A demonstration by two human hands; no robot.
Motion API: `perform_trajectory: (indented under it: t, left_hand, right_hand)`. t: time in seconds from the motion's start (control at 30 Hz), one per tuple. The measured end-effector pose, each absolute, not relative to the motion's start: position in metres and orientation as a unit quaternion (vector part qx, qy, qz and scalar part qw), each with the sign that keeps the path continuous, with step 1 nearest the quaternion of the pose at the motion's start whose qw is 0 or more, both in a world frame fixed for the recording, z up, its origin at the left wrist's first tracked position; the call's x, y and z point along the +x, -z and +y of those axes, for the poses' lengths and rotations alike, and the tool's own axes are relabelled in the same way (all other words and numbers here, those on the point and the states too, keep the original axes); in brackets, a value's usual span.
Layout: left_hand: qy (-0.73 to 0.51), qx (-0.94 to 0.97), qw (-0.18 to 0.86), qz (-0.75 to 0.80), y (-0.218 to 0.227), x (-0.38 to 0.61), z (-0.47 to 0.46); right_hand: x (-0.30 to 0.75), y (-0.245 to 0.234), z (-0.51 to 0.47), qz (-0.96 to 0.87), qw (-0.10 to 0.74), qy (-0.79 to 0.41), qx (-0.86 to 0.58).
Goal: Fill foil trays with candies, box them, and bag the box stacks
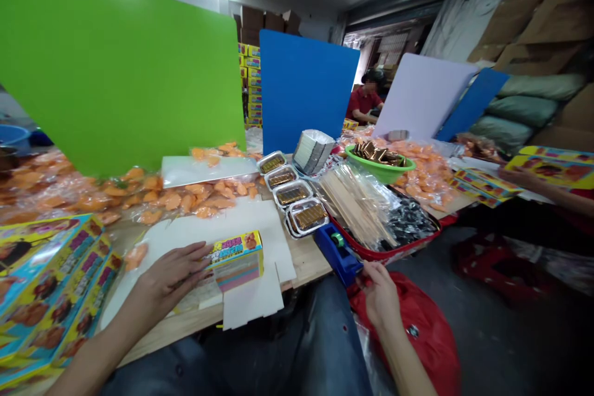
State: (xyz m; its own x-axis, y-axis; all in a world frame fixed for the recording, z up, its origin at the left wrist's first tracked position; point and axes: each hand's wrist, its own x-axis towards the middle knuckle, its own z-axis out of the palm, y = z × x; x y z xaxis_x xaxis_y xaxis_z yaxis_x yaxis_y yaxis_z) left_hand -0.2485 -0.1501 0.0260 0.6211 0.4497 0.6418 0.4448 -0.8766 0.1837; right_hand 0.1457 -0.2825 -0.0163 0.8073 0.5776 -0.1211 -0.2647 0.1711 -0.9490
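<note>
Yellow-and-pink printed carton (236,262) is sitting on a flat white card blank (241,219) on the wooden counter (185,325). I'm seeing the left hand (171,275) lying open, fingers together, tips touching the carton's left side. Stack of printed boxes (51,284) is sitting just beside that hand. Right hand (380,294) is curled, fingers bunching together, right by the blue tape dispenser (338,253), w/ a red plastic bag (408,334) hanging below. Can't tell from here if it's clamped on anything, view's poor at that spot. Foil trays (292,195) of gold-wrapped pieces are lining up beyond the carton, next to a red tray (385,241) holding wooden sticks.
</note>
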Motion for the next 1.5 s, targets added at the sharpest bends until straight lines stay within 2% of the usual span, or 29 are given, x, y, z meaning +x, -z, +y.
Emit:
perform_trajectory:
  t: [0.53, 0.83, 1.5]
  left_hand:
    - [-0.359, 0.895, 0.013, 0.265, -0.019, -0.245, -0.151]
    - [-0.359, 0.890, 0.030, 0.280, -0.024, -0.242, -0.152]
    - [-0.371, 0.879, 0.064, 0.292, -0.022, -0.241, -0.152]
  right_hand:
    - [0.150, 0.054, -0.295, -0.136, 0.774, -0.282, -0.551]
    - [0.153, 0.055, -0.294, -0.146, 0.772, -0.300, -0.541]
    - [0.129, 0.055, -0.288, -0.088, 0.803, -0.249, -0.535]
